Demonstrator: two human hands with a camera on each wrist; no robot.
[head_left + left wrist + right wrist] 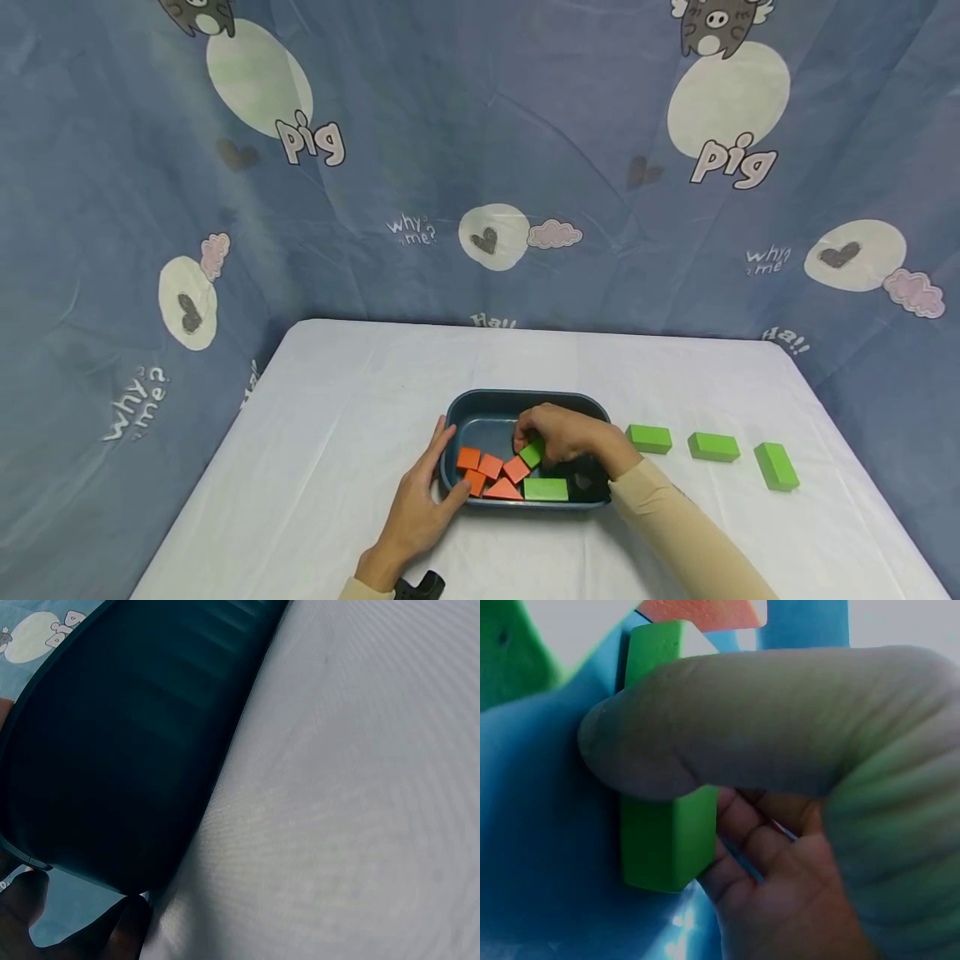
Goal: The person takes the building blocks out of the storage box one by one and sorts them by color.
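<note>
Mid-step in lifting a green block (532, 452) out of the dark blue tray (525, 402), judging by the three green blocks (649, 438) already lined up on the table (337, 400) to the tray's right. Right hand (564, 433) down inside the tray, fingers curled over the block; from the right wrist view, thumb (705, 727) laid across one face and fingers behind the other, so a pinching grip, block upright between them and close against the tray's inner wall. Left hand (420, 500) flat against the tray's left outer wall, fingers straight along the rim, thumb by the near corner, steadying and holding nothing. Still in the tray: a cluster of orange blocks (491, 475) just left of the pinched block, one of them a wedge, and a second green block (545, 489) lying flat by the near wall. Next move, probably: a straight lift clear of the rim without dragging the orange neighbours, then a carry rightward toward the row. Worth keeping the left hand pressed so the tray stays put.
</note>
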